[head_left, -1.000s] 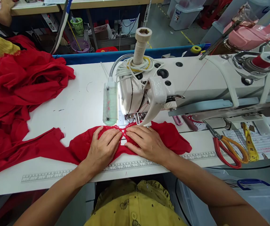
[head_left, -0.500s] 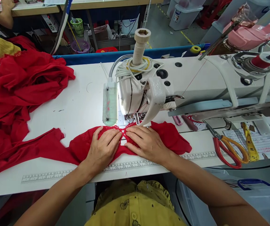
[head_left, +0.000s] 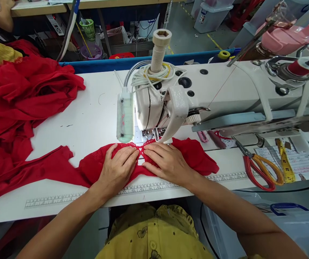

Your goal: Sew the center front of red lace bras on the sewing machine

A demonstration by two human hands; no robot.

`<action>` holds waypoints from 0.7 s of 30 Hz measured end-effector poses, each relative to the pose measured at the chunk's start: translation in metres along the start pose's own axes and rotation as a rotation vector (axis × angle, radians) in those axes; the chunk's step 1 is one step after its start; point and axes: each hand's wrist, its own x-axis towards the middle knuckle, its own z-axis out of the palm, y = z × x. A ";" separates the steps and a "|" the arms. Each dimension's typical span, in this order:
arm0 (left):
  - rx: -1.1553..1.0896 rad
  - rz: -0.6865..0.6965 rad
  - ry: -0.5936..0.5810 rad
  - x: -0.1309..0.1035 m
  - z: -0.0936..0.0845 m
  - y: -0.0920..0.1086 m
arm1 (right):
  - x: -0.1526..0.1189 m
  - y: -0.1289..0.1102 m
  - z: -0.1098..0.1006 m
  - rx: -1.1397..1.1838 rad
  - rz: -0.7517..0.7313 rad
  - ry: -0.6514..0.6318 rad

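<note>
Under the needle area of a white sewing machine (head_left: 159, 108) lies a red lace-edged garment (head_left: 194, 153), spread on the table. My left hand (head_left: 120, 163) rests flat on its left part, fingers extended over the lace. On the other side of a narrow gap with crossing red strips, my right hand (head_left: 166, 162) lies with fingers stretched out on the fabric. Both hands press down, with the fingertips just in front of the presser foot (head_left: 157, 135). The fabric under the palms is hidden.
A heap of red fabric (head_left: 30, 97) covers the table's left side. Scissors (head_left: 262, 169) and a yellow tape measure (head_left: 286, 162) lie at the right. A ruler scale (head_left: 149, 187) runs along the front edge. Another person's arm (head_left: 1, 16) shows at upper left.
The whole view has shifted very slightly. Both hands and the red garment stay almost in place, and the gap between the lace edges looks a little smaller.
</note>
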 end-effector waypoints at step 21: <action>-0.137 -0.001 -0.234 -0.012 -0.011 -0.021 | -0.010 0.018 -0.006 0.152 -0.074 -0.152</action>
